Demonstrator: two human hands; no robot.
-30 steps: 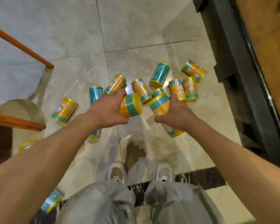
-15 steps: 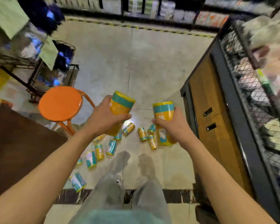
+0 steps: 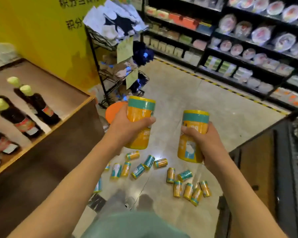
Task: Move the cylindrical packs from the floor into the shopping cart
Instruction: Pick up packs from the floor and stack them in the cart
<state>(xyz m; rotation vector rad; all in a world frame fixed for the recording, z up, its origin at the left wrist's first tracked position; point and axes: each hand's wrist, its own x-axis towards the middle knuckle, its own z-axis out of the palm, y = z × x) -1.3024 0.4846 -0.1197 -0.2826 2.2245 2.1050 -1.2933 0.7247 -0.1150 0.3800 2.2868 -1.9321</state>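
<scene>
An upright orange cylindrical pack with a teal band [image 3: 139, 122] is gripped by the left hand [image 3: 127, 127]; a second matching pack [image 3: 192, 136] by the right hand [image 3: 203, 143]. Further packs [image 3: 187, 188] are scattered across the tiled floor [image 3: 187, 100] underfoot: a tripping risk. No shopping cart is seen.

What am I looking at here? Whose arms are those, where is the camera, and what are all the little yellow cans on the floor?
The camera sits on a person's head and looks down, so the two arms are that person's own. The left hand grips one yellow and teal pack, and the right hand grips another pack, both held upright. Far below, many more of the same packs lie scattered on the shop floor. A wooden stand with dark bottles is on the left, and shelves of goods are behind. The packs should go into a shopping cart, but no cart shows in this picture.
</scene>
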